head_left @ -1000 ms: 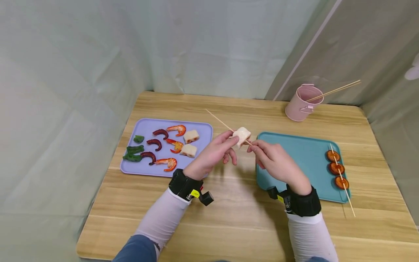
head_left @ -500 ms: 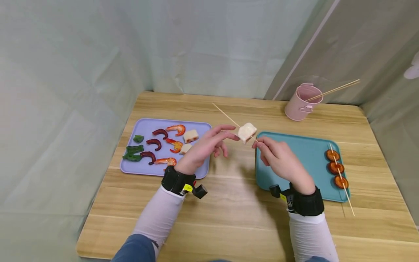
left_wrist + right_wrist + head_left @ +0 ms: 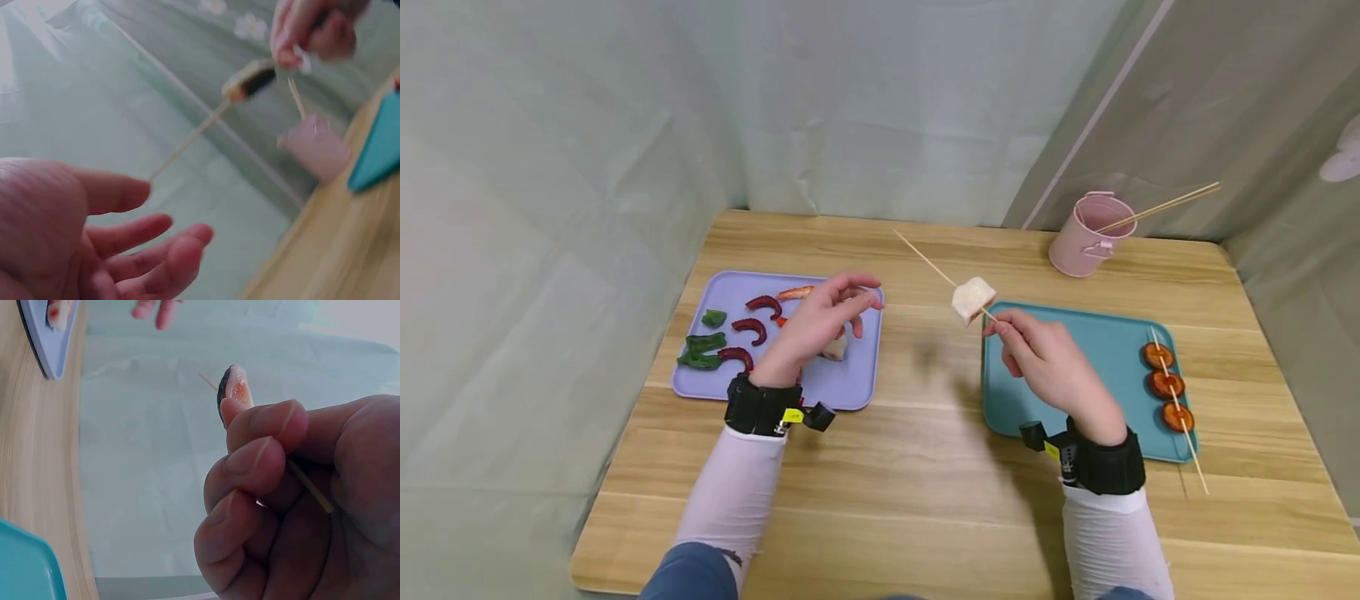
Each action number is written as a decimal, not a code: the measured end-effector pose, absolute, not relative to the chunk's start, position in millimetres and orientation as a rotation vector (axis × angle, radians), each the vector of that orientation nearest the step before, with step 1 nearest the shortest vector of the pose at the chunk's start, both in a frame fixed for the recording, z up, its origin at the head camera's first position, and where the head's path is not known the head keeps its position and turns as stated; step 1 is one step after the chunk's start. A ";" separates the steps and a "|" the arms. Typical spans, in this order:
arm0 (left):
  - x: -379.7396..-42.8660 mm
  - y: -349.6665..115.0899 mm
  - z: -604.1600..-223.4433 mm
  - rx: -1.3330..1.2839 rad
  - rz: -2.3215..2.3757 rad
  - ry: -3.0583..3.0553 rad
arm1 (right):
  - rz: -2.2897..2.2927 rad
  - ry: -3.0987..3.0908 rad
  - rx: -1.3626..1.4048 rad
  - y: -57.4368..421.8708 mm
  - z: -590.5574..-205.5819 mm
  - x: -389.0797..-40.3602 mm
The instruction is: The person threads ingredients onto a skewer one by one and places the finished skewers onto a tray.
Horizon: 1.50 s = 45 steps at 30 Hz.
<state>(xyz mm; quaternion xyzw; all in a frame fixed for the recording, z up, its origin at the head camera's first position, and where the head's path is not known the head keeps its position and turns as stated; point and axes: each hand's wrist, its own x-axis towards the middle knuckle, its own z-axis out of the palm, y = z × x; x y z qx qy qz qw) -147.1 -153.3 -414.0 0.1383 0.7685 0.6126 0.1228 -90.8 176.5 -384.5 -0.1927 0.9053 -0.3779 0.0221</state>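
My right hand [image 3: 1048, 358] pinches a thin wooden skewer [image 3: 925, 257] near its lower end. A white chunk with a dark skin-like side, resembling a piece of fish [image 3: 973, 298], is threaded on it just beyond the fingertips. In the right wrist view the skewer's butt end [image 3: 315, 490] shows beneath the curled fingers. My left hand [image 3: 820, 325] hovers over the lilac tray [image 3: 859, 379], fingers loosely bent and holding nothing. Under and beside it lie a similar white chunk [image 3: 834, 348] and a shrimp [image 3: 795, 293], both partly hidden. Dark red tentacles [image 3: 749, 328] lie further left.
Green pepper pieces [image 3: 702, 359] lie at the lilac tray's left side. On the right, a teal tray [image 3: 1090, 342] bears a skewer with three round brown slices [image 3: 1165, 384]. Behind it stands a pink bucket [image 3: 1078, 247] with bare skewers [image 3: 1180, 200]. Curtains close off the back.
My left hand has let go of the white chunk on the skewer and moved left over the lilac tray. The right hand, still pinching the skewer, has shifted slightly right.
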 end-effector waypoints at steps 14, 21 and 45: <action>-147.2 -199.8 -426.9 0.579 1.142 2.714 | -1.158 2.821 -0.593 183.1 -384.1 -91.3; -144.4 -207.5 -427.6 0.579 0.903 2.751 | -1.159 2.827 -0.590 184.5 -384.5 -90.6; -151.5 -200.0 -446.6 0.503 0.567 2.762 | -1.133 2.830 -0.562 185.9 -383.2 -90.2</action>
